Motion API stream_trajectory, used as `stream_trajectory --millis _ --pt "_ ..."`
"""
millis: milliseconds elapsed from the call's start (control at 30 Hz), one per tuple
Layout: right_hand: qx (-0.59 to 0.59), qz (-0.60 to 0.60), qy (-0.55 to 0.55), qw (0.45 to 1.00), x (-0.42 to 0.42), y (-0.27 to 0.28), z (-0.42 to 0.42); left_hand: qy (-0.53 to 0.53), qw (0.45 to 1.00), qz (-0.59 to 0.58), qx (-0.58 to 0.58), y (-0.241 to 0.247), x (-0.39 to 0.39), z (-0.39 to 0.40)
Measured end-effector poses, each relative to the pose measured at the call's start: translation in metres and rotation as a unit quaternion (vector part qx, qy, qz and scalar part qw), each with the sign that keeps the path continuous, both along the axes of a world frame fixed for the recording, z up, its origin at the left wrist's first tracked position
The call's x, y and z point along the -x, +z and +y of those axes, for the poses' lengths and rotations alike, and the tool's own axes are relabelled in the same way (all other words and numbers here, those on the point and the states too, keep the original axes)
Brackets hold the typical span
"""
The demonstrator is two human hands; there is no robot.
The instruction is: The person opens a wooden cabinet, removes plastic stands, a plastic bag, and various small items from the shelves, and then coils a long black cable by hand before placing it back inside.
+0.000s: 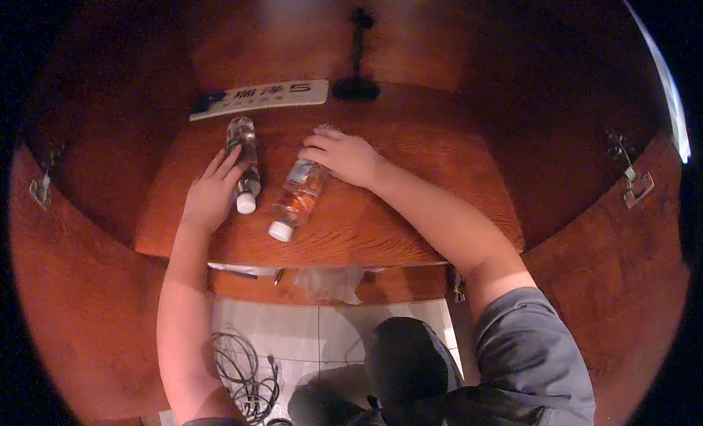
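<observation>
Two clear plastic bottles with white caps lie on their sides on a reddish wooden desk (384,222), caps towards me. My left hand (213,192) rests along the near left side of the left bottle (250,168), its fingertips on the bottle's middle; whether it grips is unclear. My right hand (346,154) is curled over the far part of the right bottle (299,192), which slants with its cap to the lower left. That bottle's far end is partly hidden by my fingers.
Behind the bottles lie a white sign plate with writing (274,95) and a black stand on a round base (356,89). Crumpled clear plastic (329,284) and a pen (278,276) are on a shelf below the desk edge. Coiled black cables (247,371) lie on the tiled floor.
</observation>
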State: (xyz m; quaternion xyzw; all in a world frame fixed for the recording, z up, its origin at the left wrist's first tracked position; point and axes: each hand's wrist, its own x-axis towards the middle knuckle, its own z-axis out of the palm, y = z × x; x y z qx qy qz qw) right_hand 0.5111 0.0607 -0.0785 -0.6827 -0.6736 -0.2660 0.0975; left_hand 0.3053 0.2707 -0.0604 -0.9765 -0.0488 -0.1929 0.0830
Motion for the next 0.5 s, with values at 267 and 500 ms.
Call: stream_trajectory --millis 267,500 --pt "-0.048 0.036 -0.167 0.984 -0.09 -0.008 -0.163 -0.148 0.989 0.027 0.002 0.015 -0.018 -0.036" --pt "-0.202 0.166 -0.289 0.921 -0.124 -0.003 -0.2 -0.131 0.977 -0.025 0.169 0.027 -0.044 -0.09"
